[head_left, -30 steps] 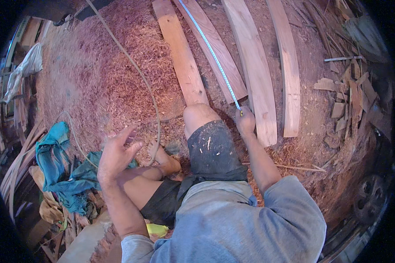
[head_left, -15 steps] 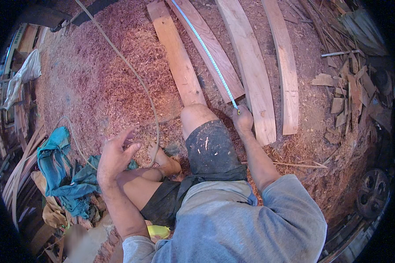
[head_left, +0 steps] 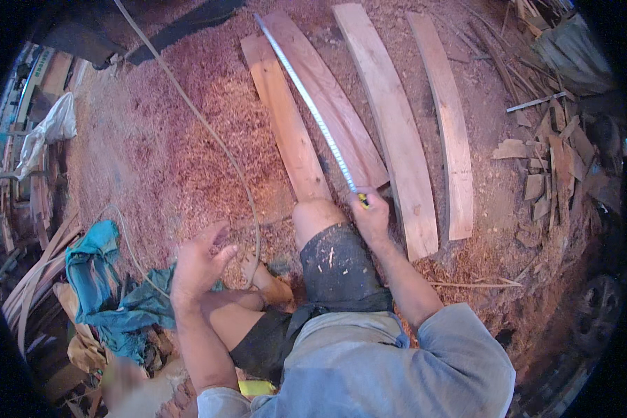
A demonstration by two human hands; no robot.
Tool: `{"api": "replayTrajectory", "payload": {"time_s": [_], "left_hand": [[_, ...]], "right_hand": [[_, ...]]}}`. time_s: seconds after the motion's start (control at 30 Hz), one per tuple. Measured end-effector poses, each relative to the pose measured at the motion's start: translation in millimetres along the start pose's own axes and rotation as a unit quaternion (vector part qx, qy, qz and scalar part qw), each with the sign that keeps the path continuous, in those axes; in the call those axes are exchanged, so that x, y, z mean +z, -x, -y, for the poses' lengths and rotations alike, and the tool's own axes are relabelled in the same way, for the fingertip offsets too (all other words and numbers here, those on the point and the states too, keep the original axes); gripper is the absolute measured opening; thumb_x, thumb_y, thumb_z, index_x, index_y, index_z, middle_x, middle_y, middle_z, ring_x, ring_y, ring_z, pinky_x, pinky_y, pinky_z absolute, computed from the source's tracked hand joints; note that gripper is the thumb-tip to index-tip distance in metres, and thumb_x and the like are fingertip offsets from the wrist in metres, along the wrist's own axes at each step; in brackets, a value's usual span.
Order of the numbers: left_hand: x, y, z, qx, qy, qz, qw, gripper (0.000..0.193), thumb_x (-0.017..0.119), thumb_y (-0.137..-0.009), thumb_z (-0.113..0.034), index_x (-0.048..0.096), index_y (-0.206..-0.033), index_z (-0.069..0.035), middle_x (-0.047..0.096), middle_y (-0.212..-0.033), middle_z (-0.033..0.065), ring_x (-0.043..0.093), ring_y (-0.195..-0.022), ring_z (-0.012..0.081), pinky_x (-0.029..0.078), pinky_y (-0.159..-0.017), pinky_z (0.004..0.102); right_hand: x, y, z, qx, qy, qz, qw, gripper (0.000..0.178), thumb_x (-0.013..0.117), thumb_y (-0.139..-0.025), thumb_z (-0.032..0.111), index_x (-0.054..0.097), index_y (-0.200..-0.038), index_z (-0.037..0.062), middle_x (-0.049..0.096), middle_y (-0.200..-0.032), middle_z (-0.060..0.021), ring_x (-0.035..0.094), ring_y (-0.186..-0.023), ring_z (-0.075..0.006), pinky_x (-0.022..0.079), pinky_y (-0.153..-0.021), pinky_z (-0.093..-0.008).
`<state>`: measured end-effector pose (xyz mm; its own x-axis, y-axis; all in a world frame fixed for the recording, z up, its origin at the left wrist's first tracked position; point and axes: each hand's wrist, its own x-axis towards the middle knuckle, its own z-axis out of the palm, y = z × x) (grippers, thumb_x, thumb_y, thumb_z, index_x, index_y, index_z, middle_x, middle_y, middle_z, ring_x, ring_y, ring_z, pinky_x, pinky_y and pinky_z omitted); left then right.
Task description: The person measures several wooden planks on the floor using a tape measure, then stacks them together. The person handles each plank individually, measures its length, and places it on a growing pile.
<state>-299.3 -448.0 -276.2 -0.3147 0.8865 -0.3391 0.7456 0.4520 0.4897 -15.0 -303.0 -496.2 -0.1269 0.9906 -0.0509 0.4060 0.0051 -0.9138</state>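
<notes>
Whitish tape (head_left: 312, 106), gripped by our right hand (head_left: 371, 214), has shifted left, baring more of the upper-centre plank (head_left: 333, 104), our left hand (head_left: 202, 263) loosely open.

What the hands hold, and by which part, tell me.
The right hand holds the tape measure by its case; the left hand holds nothing.

— What escapes us?
— Toward three o'clock, the right hand (head_left: 370, 214) hides part of the tape case (head_left: 364, 200); we find the blade's (head_left: 310, 104) marks too small.
— Between seven and eight?
— A blurred patch (head_left: 122, 383).
</notes>
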Motion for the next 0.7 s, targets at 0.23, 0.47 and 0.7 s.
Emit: {"api": "replayTrajectory", "payload": {"time_s": [0.23, 0.47, 0.7], "left_hand": [[22, -21, -40, -0.009, 0.201, -0.065, 0.977, 0.036, 0.059, -0.098, -0.024, 0.059, -0.123, 0.003, 0.070, -0.107, 0.0133, 0.066, -0.100, 0.0209, 0.052, -0.086, 0.0333], [44, -27, -40, -0.095, 0.418, 0.053, 0.902, 0.037, 0.049, -0.103, -0.028, 0.064, -0.103, 0.006, 0.071, -0.089, 0.0136, 0.068, -0.081, 0.0184, 0.055, -0.077, 0.0317], [25, -33, -38, -0.049, 0.395, 0.059, 0.916, 0.050, 0.038, -0.105, -0.039, 0.065, -0.095, 0.001, 0.065, -0.064, 0.0049, 0.061, -0.059, 0.0131, 0.050, -0.058, 0.0277]], "right_hand": [[36, 58, 129, 0.131, -0.232, 0.251, 0.931, 0.021, 0.066, -0.089, 0.020, 0.065, -0.101, 0.0024, 0.065, -0.080, -0.0059, 0.060, -0.074, -0.0123, 0.050, -0.069, -0.0299], [37, 96, 175, -0.080, -0.226, 0.265, 0.934, 0.027, 0.066, -0.091, 0.019, 0.061, -0.110, -0.0002, 0.066, -0.105, -0.0140, 0.066, -0.095, -0.0229, 0.052, -0.083, -0.0352], [-48, -4, 78, -0.056, 0.018, 0.023, 0.998, 0.048, 0.075, -0.084, 0.023, 0.057, -0.121, -0.0007, 0.065, -0.116, -0.0159, 0.060, -0.111, -0.0272, 0.047, -0.096, -0.0386]]}}
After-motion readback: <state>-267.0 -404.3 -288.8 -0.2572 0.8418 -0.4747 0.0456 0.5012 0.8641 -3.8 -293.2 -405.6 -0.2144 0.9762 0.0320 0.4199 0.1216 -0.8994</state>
